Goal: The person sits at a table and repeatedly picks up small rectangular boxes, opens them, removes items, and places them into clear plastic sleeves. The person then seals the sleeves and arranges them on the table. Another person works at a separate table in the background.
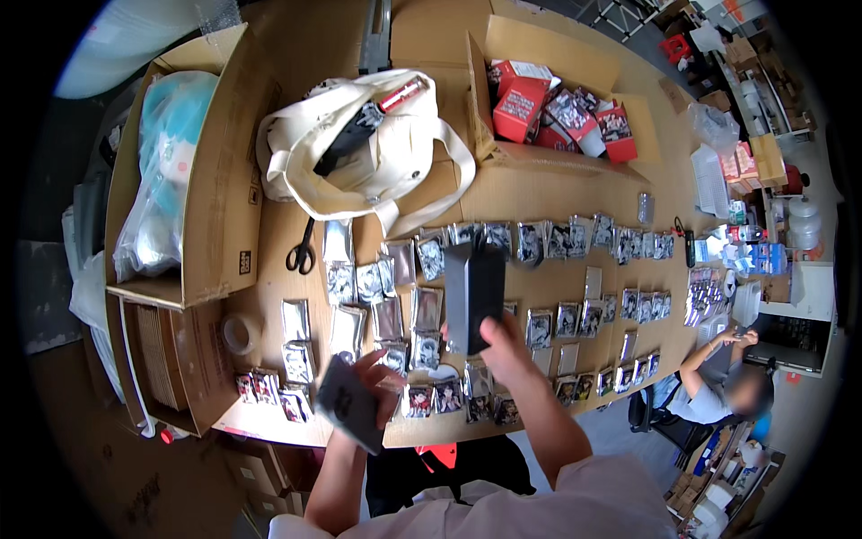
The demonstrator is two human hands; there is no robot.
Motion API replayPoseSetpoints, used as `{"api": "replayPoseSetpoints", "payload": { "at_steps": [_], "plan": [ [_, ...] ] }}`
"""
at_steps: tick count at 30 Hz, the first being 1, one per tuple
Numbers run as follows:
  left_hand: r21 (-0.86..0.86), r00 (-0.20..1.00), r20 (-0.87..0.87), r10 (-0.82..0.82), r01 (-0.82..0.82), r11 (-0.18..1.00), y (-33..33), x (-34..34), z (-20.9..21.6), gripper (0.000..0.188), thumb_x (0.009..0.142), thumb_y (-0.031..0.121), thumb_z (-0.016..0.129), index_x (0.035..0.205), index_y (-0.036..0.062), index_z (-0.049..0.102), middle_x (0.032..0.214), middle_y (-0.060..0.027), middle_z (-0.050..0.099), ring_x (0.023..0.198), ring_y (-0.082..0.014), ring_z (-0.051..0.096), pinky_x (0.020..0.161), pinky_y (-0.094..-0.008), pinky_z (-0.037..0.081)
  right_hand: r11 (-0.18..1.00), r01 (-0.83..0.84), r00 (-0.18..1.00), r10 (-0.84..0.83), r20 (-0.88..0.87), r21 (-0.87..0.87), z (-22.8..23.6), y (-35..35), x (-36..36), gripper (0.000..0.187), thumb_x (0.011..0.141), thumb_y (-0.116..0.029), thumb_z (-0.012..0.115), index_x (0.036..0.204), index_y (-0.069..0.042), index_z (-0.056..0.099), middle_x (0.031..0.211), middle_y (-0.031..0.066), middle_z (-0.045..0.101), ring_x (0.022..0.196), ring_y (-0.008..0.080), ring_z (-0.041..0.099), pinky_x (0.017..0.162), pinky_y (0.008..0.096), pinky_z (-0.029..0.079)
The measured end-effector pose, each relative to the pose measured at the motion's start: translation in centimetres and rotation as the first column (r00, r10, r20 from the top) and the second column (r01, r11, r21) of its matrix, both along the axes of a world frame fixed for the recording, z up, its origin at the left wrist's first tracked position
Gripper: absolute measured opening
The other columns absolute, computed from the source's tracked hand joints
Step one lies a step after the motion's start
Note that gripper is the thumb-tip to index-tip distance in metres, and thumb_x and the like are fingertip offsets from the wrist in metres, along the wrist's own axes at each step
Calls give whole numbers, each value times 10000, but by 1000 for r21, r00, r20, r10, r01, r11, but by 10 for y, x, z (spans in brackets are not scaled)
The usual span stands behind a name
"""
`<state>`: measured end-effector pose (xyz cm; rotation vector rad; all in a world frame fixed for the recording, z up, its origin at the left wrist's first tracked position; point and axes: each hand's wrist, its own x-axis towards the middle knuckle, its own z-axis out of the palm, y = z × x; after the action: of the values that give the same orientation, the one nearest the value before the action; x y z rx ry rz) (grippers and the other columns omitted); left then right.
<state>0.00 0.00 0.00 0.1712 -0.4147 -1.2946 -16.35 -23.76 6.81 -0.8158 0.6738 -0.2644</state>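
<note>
My right hand (505,346) holds a tall dark rectangular box (474,295) upright over the middle of the cardboard-covered table (557,193). My left hand (377,382) grips a small dark flat packet (348,404) near the table's front edge. Below both hands lie several rows of small shiny foil packets and picture cards (422,314), spread across the table from left to right.
A cream tote bag (359,148) lies at the back, black scissors (302,251) beside it. An open carton of red boxes (548,112) stands back right; a carton with a bagged plush (171,162) stands left. A tape roll (241,334) lies left. Another person (718,386) sits at right.
</note>
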Motion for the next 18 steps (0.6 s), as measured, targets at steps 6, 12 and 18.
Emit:
{"api": "replayPoseSetpoints", "payload": {
  "at_steps": [6, 12, 18],
  "plan": [
    [615, 999, 51, 18, -46, 787, 10, -73, 93, 725, 1102, 379, 584, 1713, 229, 224, 1313, -157, 634, 467, -110, 509, 409, -233, 385, 672, -252, 961, 90, -261, -696, 50, 67, -35, 533, 828, -241, 919, 1162, 12, 590, 997, 127, 597, 926, 263, 632, 794, 378, 511],
    [725, 963, 268, 35, -225, 650, 74, -108, 151, 577, 1053, 499, 652, 1394, 49, 533, 782, -70, 622, 490, -158, 535, 431, -297, 397, 258, -394, 882, 378, -283, -882, 150, 92, -44, 721, 785, -292, 948, 1348, -9, 597, 1231, 184, 593, 1166, 378, 612, 975, 479, 519],
    [564, 962, 234, -143, -15, 826, 125, -106, 188, 714, 1016, 537, 705, 1480, 31, 509, 1122, -61, 670, 892, -140, 645, 740, -284, 518, 434, -475, 806, 564, -181, -765, 240, 105, -7, 377, 1072, -122, 643, 1433, -16, 623, 1413, 169, 622, 1204, 302, 673, 1014, 398, 537]
  ]
}}
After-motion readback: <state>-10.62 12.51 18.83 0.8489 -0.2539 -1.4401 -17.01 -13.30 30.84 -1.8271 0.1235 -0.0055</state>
